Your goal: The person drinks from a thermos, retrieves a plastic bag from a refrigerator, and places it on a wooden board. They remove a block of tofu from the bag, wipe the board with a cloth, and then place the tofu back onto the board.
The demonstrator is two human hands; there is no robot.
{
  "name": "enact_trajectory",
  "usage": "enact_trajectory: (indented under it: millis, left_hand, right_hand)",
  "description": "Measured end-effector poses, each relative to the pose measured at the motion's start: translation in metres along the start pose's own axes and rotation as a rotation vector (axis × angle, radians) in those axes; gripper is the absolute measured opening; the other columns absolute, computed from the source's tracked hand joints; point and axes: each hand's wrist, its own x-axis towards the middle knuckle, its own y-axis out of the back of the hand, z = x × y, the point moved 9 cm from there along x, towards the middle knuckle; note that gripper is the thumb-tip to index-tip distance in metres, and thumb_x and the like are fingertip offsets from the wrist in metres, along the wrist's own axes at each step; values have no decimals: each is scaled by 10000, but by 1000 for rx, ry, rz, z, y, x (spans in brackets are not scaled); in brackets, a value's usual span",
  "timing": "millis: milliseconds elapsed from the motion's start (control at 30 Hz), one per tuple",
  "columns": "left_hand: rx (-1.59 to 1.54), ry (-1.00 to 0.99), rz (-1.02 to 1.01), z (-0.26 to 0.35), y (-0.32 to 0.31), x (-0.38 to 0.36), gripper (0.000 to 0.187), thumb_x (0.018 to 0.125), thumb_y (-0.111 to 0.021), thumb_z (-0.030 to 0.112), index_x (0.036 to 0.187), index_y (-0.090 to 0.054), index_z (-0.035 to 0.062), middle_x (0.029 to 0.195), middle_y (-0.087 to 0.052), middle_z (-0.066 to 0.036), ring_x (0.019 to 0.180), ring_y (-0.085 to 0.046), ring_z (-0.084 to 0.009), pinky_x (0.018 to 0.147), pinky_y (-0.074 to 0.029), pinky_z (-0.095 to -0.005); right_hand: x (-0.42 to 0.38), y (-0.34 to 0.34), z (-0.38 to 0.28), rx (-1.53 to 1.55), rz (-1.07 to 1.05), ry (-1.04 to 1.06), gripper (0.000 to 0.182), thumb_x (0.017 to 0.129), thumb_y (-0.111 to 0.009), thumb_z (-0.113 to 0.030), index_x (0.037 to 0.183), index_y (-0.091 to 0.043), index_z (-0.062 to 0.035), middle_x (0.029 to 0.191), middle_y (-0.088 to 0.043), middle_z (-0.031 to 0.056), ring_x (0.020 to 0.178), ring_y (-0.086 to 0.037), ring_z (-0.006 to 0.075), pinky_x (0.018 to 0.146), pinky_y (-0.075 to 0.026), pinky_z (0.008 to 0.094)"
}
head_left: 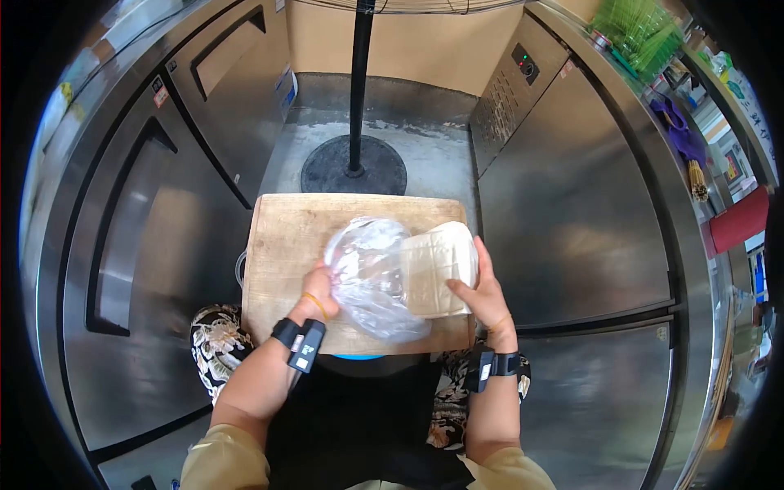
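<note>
A clear plastic bag (369,282) lies crumpled over the middle of a wooden board (278,245). My left hand (317,294) grips the bag's left side, its fingers closed in the film. To the right, a cream-coloured rectangular slab (437,273) with faint grid lines and rounded corners overlaps the bag's right edge. My right hand (484,296) holds this slab at its right edge, thumb on the upper face and fingers along the far side.
A black pole on a round base (353,163) stands beyond the board. Steel cabinets flank me on the left (167,245) and right (572,212). On the right counter are a green basket (641,37), a purple cloth (678,131) and a red roll (739,220).
</note>
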Motion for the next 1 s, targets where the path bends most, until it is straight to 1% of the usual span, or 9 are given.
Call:
enact_trajectory:
  millis: [100, 200, 233, 367, 567, 667, 833, 900, 1000]
  left_hand:
    - [-60, -84, -151, 43, 22, -10, 374, 891, -488, 112, 1261, -533, 89, 1121, -616, -100, 978, -597, -228, 891, -483, -351]
    - [293, -342, 139, 87, 44, -35, 456, 864, -594, 214, 1286, -519, 61, 1175, -589, -105, 1046, -575, -234, 957, -441, -339]
    - [493, -353, 108, 95, 34, -45, 646, 786, -711, 361, 1311, -498, 51, 1308, -484, -144, 1163, -505, -285, 1008, -396, -374]
    - [1787, -844, 94, 96, -29, -78, 891, 653, -791, 507, 1358, -454, 78, 1493, -182, -215, 1343, -264, -385, 1095, -285, -410]
    - [2077, -897, -367, 13, -94, -103, 624, 695, -775, 387, 1231, -571, 141, 1441, -315, -145, 1324, -307, -363, 1050, -348, -380]
    - [2026, -775, -524, -5, -84, -86, 363, 732, -722, 247, 1053, -595, 136, 1229, -523, -113, 1164, -479, -338, 919, -445, -375]
    - [1493, -876, -91, 85, -32, -74, 182, 751, -625, 68, 902, -523, 83, 857, -592, -127, 824, -592, -322, 772, -487, -396]
    - [1247, -1045, 53, 141, 3, -78, 189, 752, -612, 19, 897, -508, 81, 836, -565, -96, 818, -586, -252, 775, -479, -353]
    - [966, -1012, 352, 214, 57, -94, 237, 769, -596, -11, 974, -520, 79, 912, -557, -57, 889, -546, -160, 827, -449, -291]
  right_hand:
    - [-3, 4, 7, 56, 4, -42, 882, 729, -728, -146, 1445, -237, 15, 1347, -457, 212, 1234, -467, 271, 1034, -368, 354]
    - [-5, 3, 4, 100, 4, -113, 853, 753, -697, -121, 1464, -235, -43, 1342, -471, 201, 1223, -475, 252, 1018, -381, 345]
    - [-4, 4, 7, 108, 1, -140, 844, 759, -690, -117, 1467, -236, -54, 1344, -471, 197, 1223, -475, 248, 1016, -383, 342]
    - [-3, 9, 18, 128, 31, -172, 807, 780, -658, -86, 1474, -247, -92, 1354, -471, 180, 1218, -480, 242, 1010, -388, 330]
    - [-5, 7, 13, 165, -15, -189, 822, 780, -660, -57, 1472, -216, -43, 1407, -402, 158, 1278, -406, 217, 1062, -318, 319]
    - [-4, 3, 12, 78, 4, -128, 818, 761, -700, -114, 1457, -274, -66, 1391, -436, 178, 1242, -460, 232, 1029, -370, 328]
    - [-1, -3, 6, -8, 11, -67, 851, 733, -738, -154, 1440, -282, -22, 1409, -412, 191, 1288, -419, 257, 1057, -348, 348]
    - [-1, -9, 3, -117, 24, -21, 870, 721, -751, -195, 1436, -287, -19, 1392, -423, 198, 1287, -418, 283, 1058, -352, 359]
    - [-4, -34, -34, -456, 15, 17, 893, 702, -765, -256, 1428, -303, -15, 1369, -432, 213, 1266, -429, 322, 1047, -366, 375]
